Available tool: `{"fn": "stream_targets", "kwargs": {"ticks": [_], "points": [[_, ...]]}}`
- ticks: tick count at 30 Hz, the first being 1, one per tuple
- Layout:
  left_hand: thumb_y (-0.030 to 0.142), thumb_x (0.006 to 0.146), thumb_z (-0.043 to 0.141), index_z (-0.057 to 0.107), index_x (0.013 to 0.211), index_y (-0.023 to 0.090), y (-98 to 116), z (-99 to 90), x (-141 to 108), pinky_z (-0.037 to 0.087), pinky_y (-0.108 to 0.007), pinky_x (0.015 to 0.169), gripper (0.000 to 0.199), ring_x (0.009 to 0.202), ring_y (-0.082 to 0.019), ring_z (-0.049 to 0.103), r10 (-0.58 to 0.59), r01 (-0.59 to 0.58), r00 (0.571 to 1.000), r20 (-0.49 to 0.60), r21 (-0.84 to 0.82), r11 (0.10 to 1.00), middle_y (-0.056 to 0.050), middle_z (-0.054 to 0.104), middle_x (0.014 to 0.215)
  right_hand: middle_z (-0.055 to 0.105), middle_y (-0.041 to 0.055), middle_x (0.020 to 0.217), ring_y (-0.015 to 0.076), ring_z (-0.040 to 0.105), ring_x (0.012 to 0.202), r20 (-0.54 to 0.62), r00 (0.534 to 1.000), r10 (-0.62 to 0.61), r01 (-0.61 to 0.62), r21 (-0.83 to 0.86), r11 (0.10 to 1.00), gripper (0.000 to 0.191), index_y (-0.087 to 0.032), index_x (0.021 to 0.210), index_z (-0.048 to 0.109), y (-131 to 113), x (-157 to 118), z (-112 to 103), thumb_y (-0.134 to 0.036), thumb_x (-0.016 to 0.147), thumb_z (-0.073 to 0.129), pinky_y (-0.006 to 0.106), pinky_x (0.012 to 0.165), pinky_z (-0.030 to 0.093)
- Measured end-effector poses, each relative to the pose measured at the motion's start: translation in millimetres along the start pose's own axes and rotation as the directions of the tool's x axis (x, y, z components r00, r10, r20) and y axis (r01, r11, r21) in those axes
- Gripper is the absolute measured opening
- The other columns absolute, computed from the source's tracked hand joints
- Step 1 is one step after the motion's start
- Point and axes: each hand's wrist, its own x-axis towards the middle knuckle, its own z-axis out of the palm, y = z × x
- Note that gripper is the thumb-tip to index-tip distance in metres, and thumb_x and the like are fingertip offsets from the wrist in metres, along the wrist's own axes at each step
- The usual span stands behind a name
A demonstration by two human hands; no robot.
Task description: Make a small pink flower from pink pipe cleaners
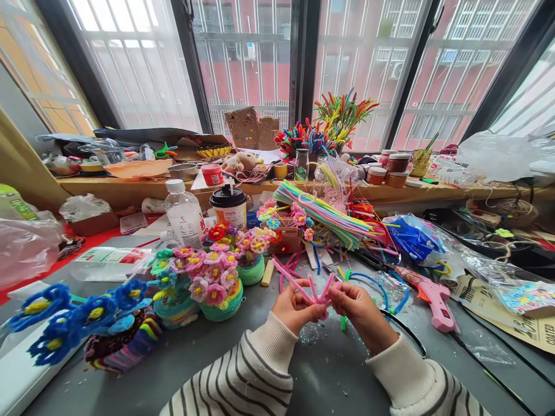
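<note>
Pink pipe cleaners (293, 276), bent into loops or strands, are pinched between my two hands above the grey table. My left hand (291, 306) grips their lower part, with thumb and fingers pressed together. My right hand (363, 312) pinches the same pink piece from the other side, near a short upright strand. One long pink end points up and left. Where the strands meet is partly covered by my fingertips. Green and blue pipe cleaners (384, 289) lie just beyond my right hand, and bits of fluff and glitter are scattered below.
Pots of pipe cleaner flowers (214, 274) stand at the left, beside a plastic bottle (184, 214) and a lidded cup (229, 209). A pink glue gun (433, 297) with its cord lies at the right. Bundled pastel pipe cleaners (329, 216) lie behind my hands, below a cluttered sill.
</note>
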Motion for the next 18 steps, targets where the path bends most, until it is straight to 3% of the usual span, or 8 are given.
{"fn": "stream_targets", "kwargs": {"ticks": [10, 14, 18], "points": [[0.016, 0.041, 0.073, 0.043, 0.072, 0.014, 9.1, -3.1, -0.3, 0.040, -0.019, 0.038, 0.043, 0.039, -0.012, 0.055, -0.044, 0.040, 0.995, 0.089, 0.050, 0.998, 0.000, 0.061, 0.044, 0.038, -0.0058, 0.042, 0.0056, 0.029, 0.041, 0.008, 0.999, -0.041, 0.041, -0.003, 0.999, 0.029, -0.015, 0.050, 0.050, 0.0, -1.4, 2.4, -0.041, 0.060, 0.060, 0.021, 0.042, 0.020], [0.020, 0.040, 0.073, 0.045, 0.075, 0.013, 8.1, -3.3, 2.9, 0.042, -0.021, 0.044, 0.046, 0.044, -0.013, 0.057, -0.031, 0.030, 0.999, 0.042, 0.022, 0.999, 0.000, 0.061, 0.047, 0.047, -0.0035, 0.053, 0.0079, 0.037, 0.048, -0.004, 0.994, -0.105, 0.105, -0.038, 0.994, 0.023, -0.016, 0.065, 0.056, -6.3, -2.7, 0.3, -0.037, 0.059, 0.063, 0.021, 0.046, 0.028], [0.021, 0.040, 0.073, 0.046, 0.077, 0.013, 3.7, -1.9, 2.4, 0.040, -0.020, 0.046, 0.047, 0.043, -0.009, 0.054, 0.018, -0.020, 1.000, 0.015, 0.107, 0.994, 0.002, 0.059, 0.047, 0.051, -0.0021, 0.059, 0.0113, 0.046, 0.055, 0.021, 0.993, -0.118, 0.119, -0.140, 0.983, 0.027, -0.017, 0.079, 0.058, -6.4, -2.4, -3.9, -0.033, 0.057, 0.065, 0.023, 0.052, 0.035]]}}
